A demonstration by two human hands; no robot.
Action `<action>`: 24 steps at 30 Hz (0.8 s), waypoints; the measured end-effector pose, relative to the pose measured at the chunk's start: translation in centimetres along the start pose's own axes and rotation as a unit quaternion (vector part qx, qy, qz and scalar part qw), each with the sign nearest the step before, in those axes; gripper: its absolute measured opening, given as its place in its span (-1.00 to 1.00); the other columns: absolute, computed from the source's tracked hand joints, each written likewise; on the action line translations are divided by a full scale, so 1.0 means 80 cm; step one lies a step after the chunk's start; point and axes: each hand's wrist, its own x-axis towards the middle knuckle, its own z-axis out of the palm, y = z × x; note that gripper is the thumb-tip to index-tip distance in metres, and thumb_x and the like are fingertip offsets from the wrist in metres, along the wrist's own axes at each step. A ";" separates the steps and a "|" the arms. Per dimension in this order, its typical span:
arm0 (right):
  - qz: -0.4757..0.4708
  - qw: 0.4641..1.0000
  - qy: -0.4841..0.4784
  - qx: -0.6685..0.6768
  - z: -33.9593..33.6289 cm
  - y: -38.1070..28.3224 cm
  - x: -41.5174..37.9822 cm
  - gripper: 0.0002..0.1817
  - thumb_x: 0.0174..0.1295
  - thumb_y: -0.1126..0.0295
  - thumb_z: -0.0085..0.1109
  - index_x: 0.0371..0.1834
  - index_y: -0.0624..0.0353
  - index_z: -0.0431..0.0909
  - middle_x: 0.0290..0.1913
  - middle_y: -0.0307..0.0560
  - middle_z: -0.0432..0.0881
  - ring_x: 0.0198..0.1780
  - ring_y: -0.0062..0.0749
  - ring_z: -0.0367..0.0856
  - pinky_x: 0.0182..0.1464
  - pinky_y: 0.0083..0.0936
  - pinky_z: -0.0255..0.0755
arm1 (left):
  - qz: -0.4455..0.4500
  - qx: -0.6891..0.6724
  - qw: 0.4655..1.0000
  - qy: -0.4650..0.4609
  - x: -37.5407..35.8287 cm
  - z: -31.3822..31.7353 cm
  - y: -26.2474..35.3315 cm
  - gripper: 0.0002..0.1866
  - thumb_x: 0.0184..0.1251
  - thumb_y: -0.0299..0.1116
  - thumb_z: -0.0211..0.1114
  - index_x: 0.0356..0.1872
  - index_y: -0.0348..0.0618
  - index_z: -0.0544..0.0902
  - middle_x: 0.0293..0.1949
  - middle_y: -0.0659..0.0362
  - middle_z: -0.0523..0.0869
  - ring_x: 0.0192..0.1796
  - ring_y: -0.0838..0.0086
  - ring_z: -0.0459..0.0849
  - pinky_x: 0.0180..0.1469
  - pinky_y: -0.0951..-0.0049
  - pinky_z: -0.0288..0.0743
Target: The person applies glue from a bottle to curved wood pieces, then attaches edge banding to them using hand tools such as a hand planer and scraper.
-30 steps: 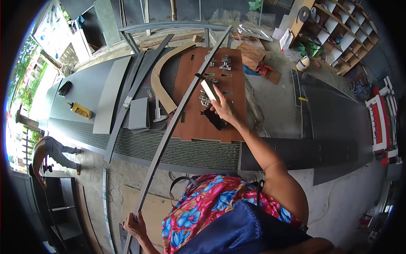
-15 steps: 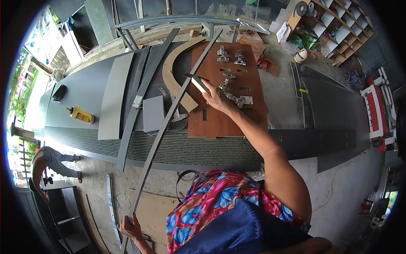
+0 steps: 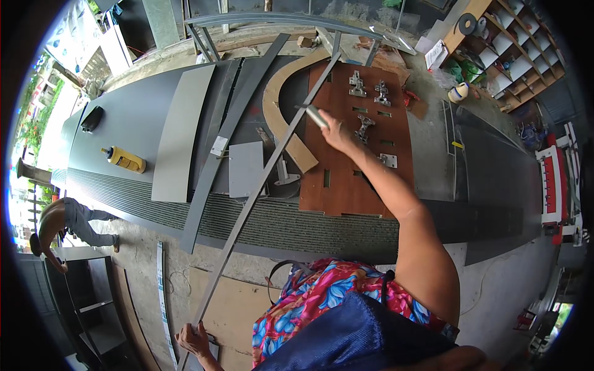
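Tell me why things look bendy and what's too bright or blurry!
Head view: probably a wide lens, bowing the ribbed stack; black corners; outdoor glare at far left; the pale tool in the right hand looks slightly blurry.

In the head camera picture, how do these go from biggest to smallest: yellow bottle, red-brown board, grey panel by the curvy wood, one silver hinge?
1. Red-brown board
2. Grey panel
3. Yellow bottle
4. Silver hinge

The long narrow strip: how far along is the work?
Done, it seems: the strip is cut narrow. In hand: the left hand grips its lower part; the right hand holds a pale-handled tool at its upper part. Left: probably the stretch between the hands.
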 end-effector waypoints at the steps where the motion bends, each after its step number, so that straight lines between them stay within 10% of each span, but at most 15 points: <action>1: 0.047 0.999 -0.013 0.002 -0.017 -0.005 0.017 -0.43 0.22 0.40 0.01 0.35 0.15 0.30 0.13 0.32 0.51 0.04 0.16 0.58 0.04 -0.15 0.52 | 0.004 -0.001 1.000 -0.010 -0.003 0.004 -0.006 -0.51 0.01 0.00 0.38 -0.68 -0.11 0.30 -0.75 0.09 0.34 -0.59 0.09 0.41 -0.35 0.19 0.20; 10: 0.145 0.984 0.059 -0.080 -0.033 0.098 0.165 -0.41 0.18 0.35 0.01 0.34 0.15 0.32 0.11 0.32 0.54 0.09 0.17 0.56 0.14 -0.11 0.43 | 0.014 0.025 0.998 -0.058 0.001 0.026 -0.026 -0.51 0.10 -0.01 0.31 -0.65 -0.14 0.28 -0.73 0.06 0.30 -0.56 0.06 0.39 -0.32 0.15 0.19; 12: 0.183 0.978 0.077 -0.063 -0.035 0.115 0.195 -0.47 0.17 0.38 -0.03 0.27 0.15 0.37 0.03 0.33 0.58 0.02 0.16 0.60 0.05 -0.08 0.47 | 0.287 0.137 0.944 0.083 0.011 0.048 -0.078 -0.61 0.08 0.05 0.39 -0.37 -0.06 0.59 -0.56 0.04 0.56 -0.48 0.11 0.57 -0.33 0.16 0.40; 14: 0.224 0.970 0.083 -0.040 -0.035 0.123 0.219 -0.53 0.17 0.41 -0.07 0.20 0.14 0.42 -0.06 0.35 0.61 -0.05 0.15 0.64 -0.03 -0.06 0.51 | 0.307 0.156 0.935 0.082 0.014 0.051 -0.086 -0.60 0.08 0.06 0.42 -0.23 -0.03 0.74 -0.49 0.03 0.68 -0.46 0.14 0.65 -0.38 0.17 0.50; 17: 0.263 0.964 0.047 -0.007 -0.058 0.085 0.239 -0.70 0.19 0.47 -0.07 -0.01 0.25 0.45 -0.49 0.13 0.66 -0.60 -0.21 0.65 -0.60 -0.33 0.51 | 0.066 0.097 0.991 -0.070 0.015 0.029 -0.047 -0.62 0.11 0.03 0.40 -0.23 -0.05 0.73 -0.53 0.04 0.65 -0.49 0.13 0.63 -0.46 0.16 0.47; 19: 0.297 0.955 0.005 -0.011 -0.064 0.068 0.247 -0.36 0.11 0.53 -0.11 0.37 0.12 0.26 -0.22 0.23 0.70 -0.49 -0.16 0.72 -0.40 -0.30 0.60 | 0.047 0.122 0.987 -0.096 0.019 0.026 -0.047 -0.60 0.13 0.04 0.38 -0.24 -0.08 0.73 -0.53 0.04 0.64 -0.50 0.12 0.63 -0.49 0.17 0.46; 21: 0.303 0.953 0.014 -0.018 -0.054 0.073 0.244 -0.33 0.12 0.52 -0.12 0.42 0.09 0.22 -0.31 0.19 0.71 -0.50 -0.18 0.71 -0.42 -0.30 0.59 | 0.292 0.251 0.920 0.073 0.035 0.037 -0.074 -0.55 0.13 0.10 0.36 -0.25 -0.10 0.73 -0.54 0.03 0.64 -0.49 0.10 0.63 -0.50 0.18 0.47; 24: 0.278 0.959 0.037 -0.030 -0.043 0.079 0.230 -0.43 0.16 0.47 -0.10 0.32 0.14 0.26 -0.31 0.23 0.69 -0.42 -0.05 0.68 -0.34 -0.21 0.57 | 0.024 0.107 0.989 -0.103 0.015 0.035 -0.055 -0.58 0.12 0.08 0.34 -0.38 -0.11 0.58 -0.59 0.02 0.53 -0.50 0.07 0.56 -0.43 0.15 0.39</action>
